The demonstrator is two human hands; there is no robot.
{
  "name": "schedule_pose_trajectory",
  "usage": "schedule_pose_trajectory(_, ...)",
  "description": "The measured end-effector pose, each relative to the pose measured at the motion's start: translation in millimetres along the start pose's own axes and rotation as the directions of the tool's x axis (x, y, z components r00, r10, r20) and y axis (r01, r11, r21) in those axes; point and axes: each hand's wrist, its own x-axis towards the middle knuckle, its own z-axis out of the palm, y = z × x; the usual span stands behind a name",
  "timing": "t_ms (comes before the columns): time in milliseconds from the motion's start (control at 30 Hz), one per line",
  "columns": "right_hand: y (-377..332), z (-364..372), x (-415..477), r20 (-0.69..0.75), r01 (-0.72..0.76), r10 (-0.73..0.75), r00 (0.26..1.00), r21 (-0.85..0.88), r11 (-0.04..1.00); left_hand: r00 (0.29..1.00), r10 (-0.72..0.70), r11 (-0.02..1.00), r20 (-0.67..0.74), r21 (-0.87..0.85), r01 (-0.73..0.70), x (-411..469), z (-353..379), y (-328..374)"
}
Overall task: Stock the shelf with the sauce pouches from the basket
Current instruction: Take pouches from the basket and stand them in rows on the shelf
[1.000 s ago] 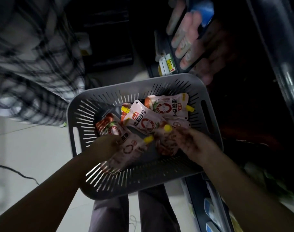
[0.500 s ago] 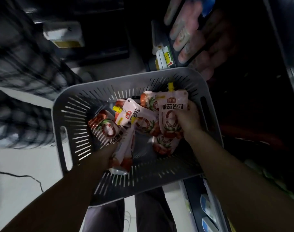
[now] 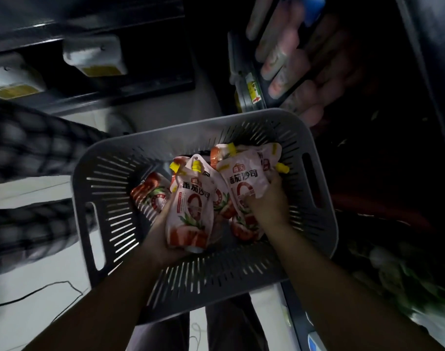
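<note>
The left hand [image 3: 163, 239] grips one tomato sauce pouch [image 3: 191, 209] from below and the right hand [image 3: 269, 201] closes on several pouches [image 3: 244, 178] just beyond it, all above the grey basket [image 3: 107, 188], so the loose bundle may slip before reaching the dark shelf [image 3: 368, 148] further right.

Pink-and-red sauce pouches [image 3: 191, 211] with yellow caps stand bunched inside the grey slotted basket [image 3: 115, 198]. Perhaps six; overlaps hide the count.

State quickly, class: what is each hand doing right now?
Left hand: closed on one sauce pouch over the basket.
Right hand: closed on another pouch, perhaps several.
</note>
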Motion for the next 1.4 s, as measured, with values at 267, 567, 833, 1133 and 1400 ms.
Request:
schedule_pose_trajectory(267,7,-11,7,0.202,-0.02,0.021,0.979,-0.008,1.0,0.981,-0.122,0.986,-0.153,0.095,0.138,11,-12,1)
schedule_pose_trajectory(567,9,-33,-10,0.466,-0.211,0.026,0.885,0.349,0.913,0.997,0.014,0.956,0.078,0.291,-0.036,-5,-2,14)
schedule_pose_trajectory(833,-14,-63,-44,0.698,-0.566,-0.01,0.716,0.588,0.577,0.986,0.009,0.887,0.166,0.454,-0.085,-40,11,20)
schedule_pose_trajectory(1133,-49,-102,-95,0.629,-0.538,-0.153,0.762,0.746,0.393,0.956,0.087,0.826,0.282,0.516,-0.227,-116,65,19)
schedule_pose_trajectory(1400,-118,-173,-149,0.524,-0.363,-0.375,0.765,0.831,0.421,0.871,0.209,0.744,0.444,0.506,-0.436,-220,139,26)
